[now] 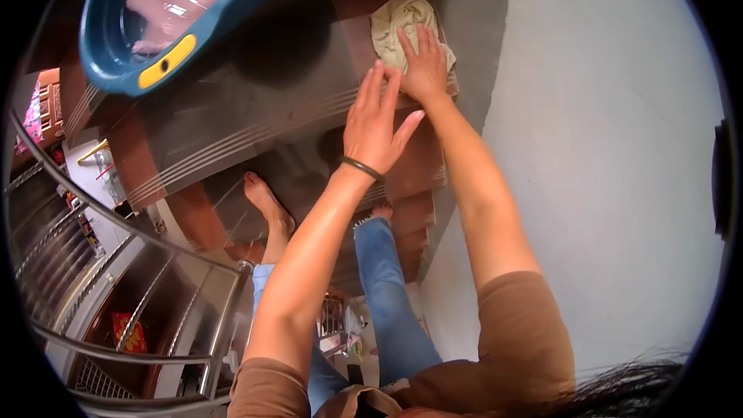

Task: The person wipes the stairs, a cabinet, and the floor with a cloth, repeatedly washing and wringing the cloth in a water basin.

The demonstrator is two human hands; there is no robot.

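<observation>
A pale, crumpled cloth (398, 31) lies on a stair tread (309, 70) against the wall. On top of it rests my right hand (424, 66), fingers spread and pressing flat on the fabric. My left hand (373, 124), with a dark bangle at the wrist, hovers over the stair edge just left of the right one. Its fingers are stretched out and nothing is in it.
A blue basin (108, 54) with a pink cloth (174, 0) in water stands on the stair at the upper left. A metal railing (139, 224) curves along the left. The pale wall (588, 147) borders the right. My bare feet are on lower steps.
</observation>
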